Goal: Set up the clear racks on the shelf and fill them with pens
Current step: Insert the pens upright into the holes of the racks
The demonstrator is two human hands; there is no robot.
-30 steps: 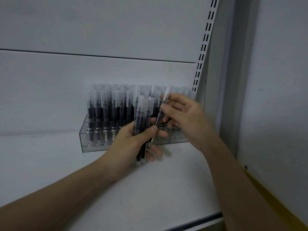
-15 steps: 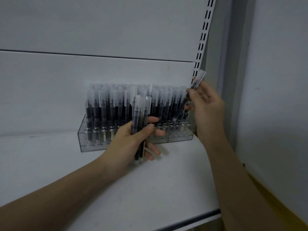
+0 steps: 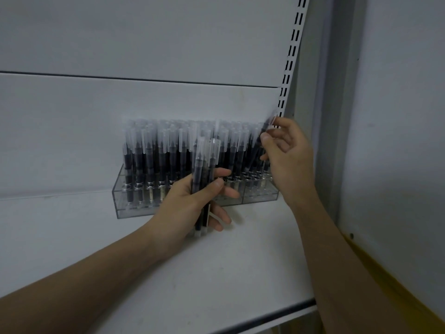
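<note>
Head view: my two hands at the clear racks (image 3: pixel 134 206), pens in both.

My left hand (image 3: pixel 190 203) at 6 o'clock of the racks curls round a small bundle of pens (image 3: pixel 203 169), held upright in front of the rows of pens standing in the racks (image 3: pixel 168 150). My right hand (image 3: pixel 286 160), at the racks' 3 o'clock end beside the slotted upright (image 3: pixel 287 68), pinches a single pen (image 3: pixel 258 143) between thumb and fingertips, tilted, its lower end down among the standing pens. Racks sit on the white shelf (image 3: pixel 216 273), against the back panel.

Clear glossy plastic racks (image 3: pixel 134 208), matt shelf (image 3: pixel 240 273).
</note>
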